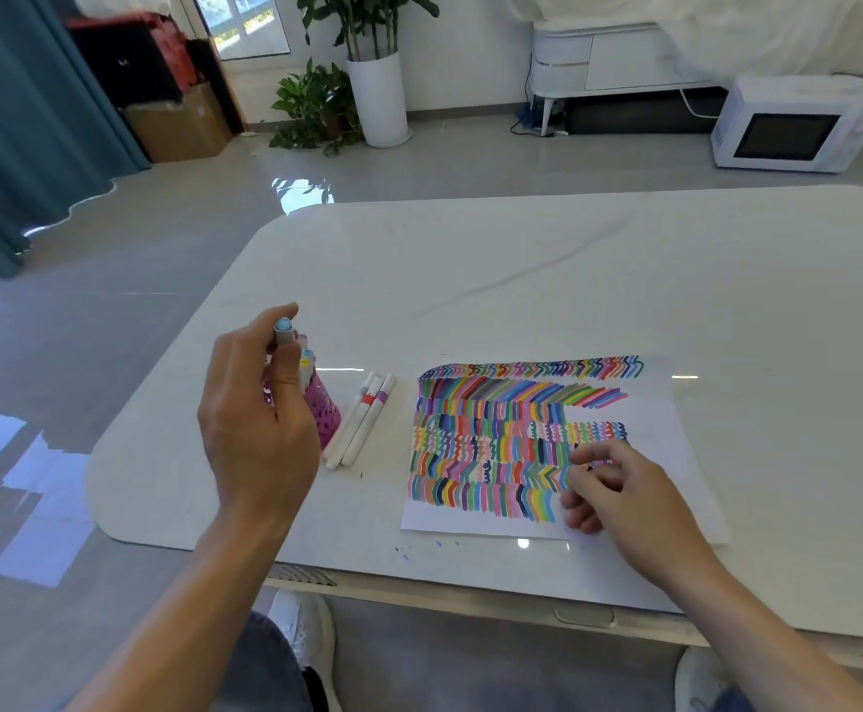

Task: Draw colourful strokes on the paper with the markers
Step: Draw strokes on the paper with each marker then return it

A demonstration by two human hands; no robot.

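A white sheet of paper (676, 454) lies on the white table, its left and middle filled with rows of many-coloured strokes (496, 444). My left hand (254, 434) hovers over a pink marker holder (325, 413) and grips a marker with a light blue cap (284, 332), cap end up. Other markers stick out of the holder behind my fingers. My right hand (619, 490) rests on the lower right of the strokes with fingers loosely curled; a small dark item may sit between the fingertips, too small to tell.
Three white markers (362, 426) lie side by side between the holder and the paper. Small blue ink specks (406, 552) mark the table (521, 280) near its front edge. A microwave (794, 125), plants and a cabinet stand on the floor beyond.
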